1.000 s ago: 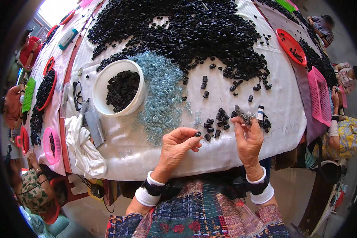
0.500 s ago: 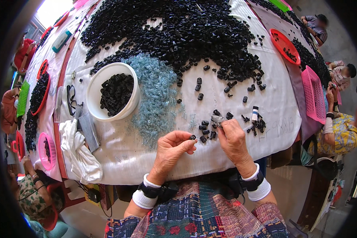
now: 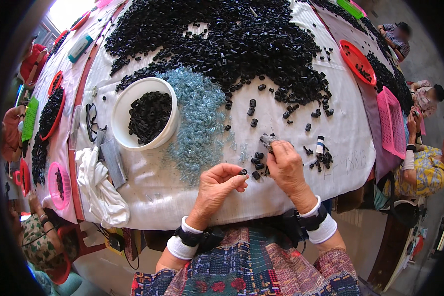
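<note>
I pinch a small black part [image 3: 244,172] between the thumb and forefinger of my left hand [image 3: 219,187], its other fingers curled, just above the white-covered table [image 3: 345,128] close to its near edge. My right hand [image 3: 291,170] is turned down, with a rumpled grey bundle [image 3: 267,140] at its fingertips; I cannot tell what the bundle is, nor how firmly I grip it. Beneath and beside those fingers lies a loose group of black cylinders [image 3: 257,162], partly hidden by my hand. Toward the near right corner, a white tube with dark bands [image 3: 320,144] stands or lies by a little pile of slim black pieces [image 3: 323,160]. To the left of my hands, a long patch of pale blue, clear bits [image 3: 195,133] runs from near the near edge up to a broad black heap [image 3: 207,54] that spreads toward the far edge. A white bucket [image 3: 121,113] touches the patch's left side and holds more black parts [image 3: 150,118]. Between it and the left edge are dark-framed glasses [image 3: 90,122], a grey folded cloth [image 3: 113,163] and, toward the near left corner, crumpled white fabric [image 3: 98,190]. Beyond the right edge sits a pink basket [image 3: 392,121].
</note>
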Action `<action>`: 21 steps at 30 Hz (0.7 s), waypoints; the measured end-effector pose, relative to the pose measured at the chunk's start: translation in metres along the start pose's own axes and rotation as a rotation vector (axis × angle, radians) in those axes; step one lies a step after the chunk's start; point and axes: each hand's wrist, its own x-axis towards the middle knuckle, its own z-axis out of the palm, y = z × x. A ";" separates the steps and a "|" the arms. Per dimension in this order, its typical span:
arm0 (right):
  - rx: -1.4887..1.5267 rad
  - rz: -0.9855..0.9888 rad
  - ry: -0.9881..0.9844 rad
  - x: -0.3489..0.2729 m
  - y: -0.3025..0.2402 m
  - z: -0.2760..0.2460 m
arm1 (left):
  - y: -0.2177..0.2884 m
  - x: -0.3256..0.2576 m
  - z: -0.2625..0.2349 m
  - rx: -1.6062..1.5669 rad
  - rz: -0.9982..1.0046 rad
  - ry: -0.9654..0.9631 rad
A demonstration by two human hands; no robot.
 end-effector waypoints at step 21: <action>1.131 0.385 0.103 -0.024 -0.040 -0.011 | 0.006 -0.003 0.024 -0.031 -0.012 -0.053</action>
